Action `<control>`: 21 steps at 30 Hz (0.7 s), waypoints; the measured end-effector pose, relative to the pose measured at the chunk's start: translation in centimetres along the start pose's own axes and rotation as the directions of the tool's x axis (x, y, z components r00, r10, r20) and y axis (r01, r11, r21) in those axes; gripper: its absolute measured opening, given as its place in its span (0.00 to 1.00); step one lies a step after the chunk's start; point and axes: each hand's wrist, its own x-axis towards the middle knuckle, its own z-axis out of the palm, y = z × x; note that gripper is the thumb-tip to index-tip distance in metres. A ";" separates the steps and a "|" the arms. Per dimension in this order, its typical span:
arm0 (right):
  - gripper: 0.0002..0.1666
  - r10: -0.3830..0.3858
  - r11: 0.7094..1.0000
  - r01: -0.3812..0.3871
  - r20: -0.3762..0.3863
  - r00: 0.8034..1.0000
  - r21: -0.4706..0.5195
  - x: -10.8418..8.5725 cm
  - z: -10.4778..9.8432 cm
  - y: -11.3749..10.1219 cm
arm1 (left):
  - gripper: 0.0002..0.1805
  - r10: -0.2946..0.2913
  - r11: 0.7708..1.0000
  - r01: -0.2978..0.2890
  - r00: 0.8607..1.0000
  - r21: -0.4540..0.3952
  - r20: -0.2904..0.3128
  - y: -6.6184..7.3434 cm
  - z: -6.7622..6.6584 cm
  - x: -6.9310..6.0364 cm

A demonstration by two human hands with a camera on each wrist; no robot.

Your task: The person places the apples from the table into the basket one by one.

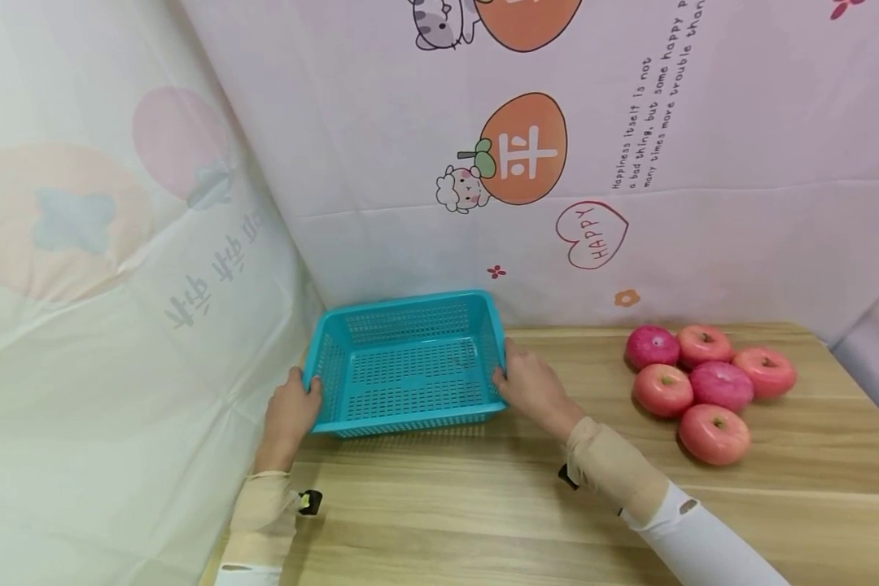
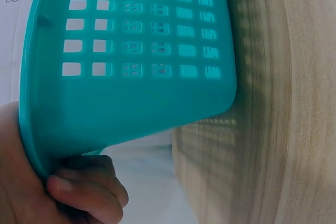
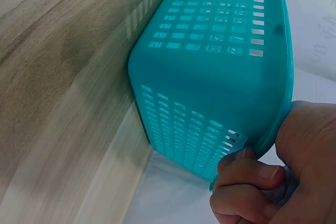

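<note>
A turquoise plastic basket [image 1: 410,422] with grid-like holes and nothing in it is held between both hands near the back left of the wooden table. My left hand [image 1: 290,413] grips its left rim, thumb on the inner side; in the left wrist view the fingers [image 2: 89,195] curl under the rim. The right hand [image 1: 533,387] grips the opposite rim, and its fingers [image 3: 241,187] curl beneath the edge in the right wrist view. Shadows fall on the table under the basket; whether its base touches the wood I cannot tell.
Several red apples and darker magenta round fruits sit in a cluster on the right, among them a front apple [image 1: 715,434] and a magenta fruit [image 1: 652,347]. A printed cloth [image 1: 381,244] hangs behind the wooden table [image 1: 439,513], and another pale cloth [image 1: 132,391] hangs along the left.
</note>
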 end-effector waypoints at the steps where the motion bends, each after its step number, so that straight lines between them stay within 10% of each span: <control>1: 0.38 0.001 1.000 -0.001 -0.001 1.000 -0.003 0.0 0.0 0.0 | 0.33 -0.001 1.000 0.001 1.000 -0.004 0.003 0.1 0.0 0.0; 21: 0.41 0.050 0.998 -0.051 0.023 0.998 0.026 -1.0 -0.7 0.5 | 0.30 -0.012 0.999 0.012 1.000 -0.031 0.003 0.9 0.8 0.4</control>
